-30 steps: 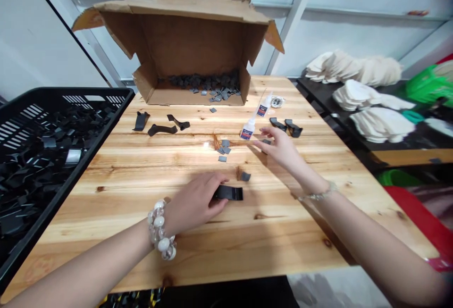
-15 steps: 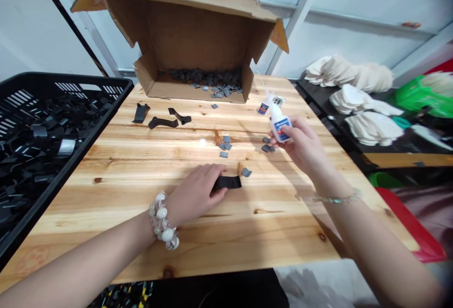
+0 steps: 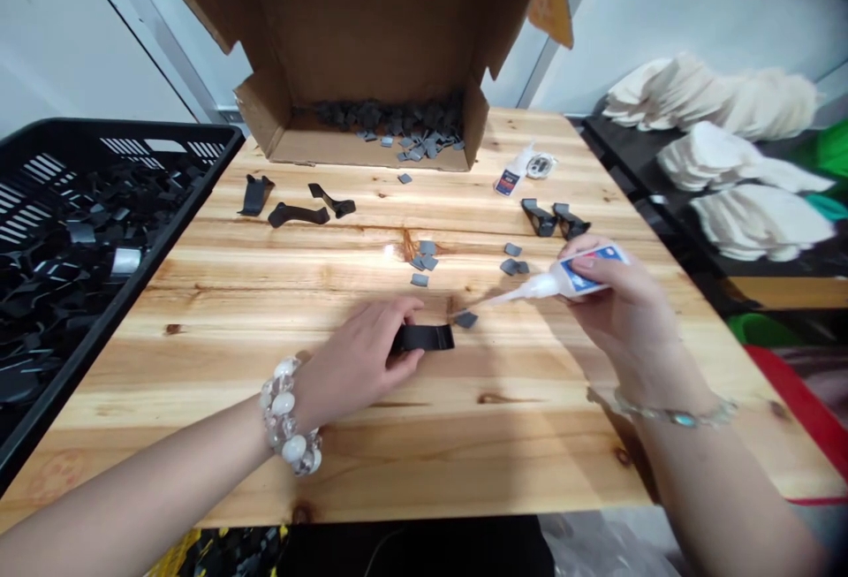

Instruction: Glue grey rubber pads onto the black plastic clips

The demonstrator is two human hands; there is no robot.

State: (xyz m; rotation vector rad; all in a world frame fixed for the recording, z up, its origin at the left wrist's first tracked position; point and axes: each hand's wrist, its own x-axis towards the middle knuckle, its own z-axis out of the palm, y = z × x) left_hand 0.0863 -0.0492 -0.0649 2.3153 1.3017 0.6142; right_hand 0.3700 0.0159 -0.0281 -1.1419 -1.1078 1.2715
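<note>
Here, black strip (image 3: 429,337); white bottle (image 3: 564,280) tilted, long-nozzled.

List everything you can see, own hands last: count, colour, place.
wooden table: one, light brown, centre
cardboard box: one, brown, far edge of table
small pieces: about nine, grey, on table; many in box
bent parts: six, black, three left, two right, one held
bottles: two, white, one far right on table, one held
round item: one, whitish, beside far bottle
basket: one, black, left, full of black parts
cloth stacks: three, off-white, right
bracelets: two, pale, one per wrist
left hand: one, bare, holding a bent part
right hand: one, bare, holding a bottle
</note>
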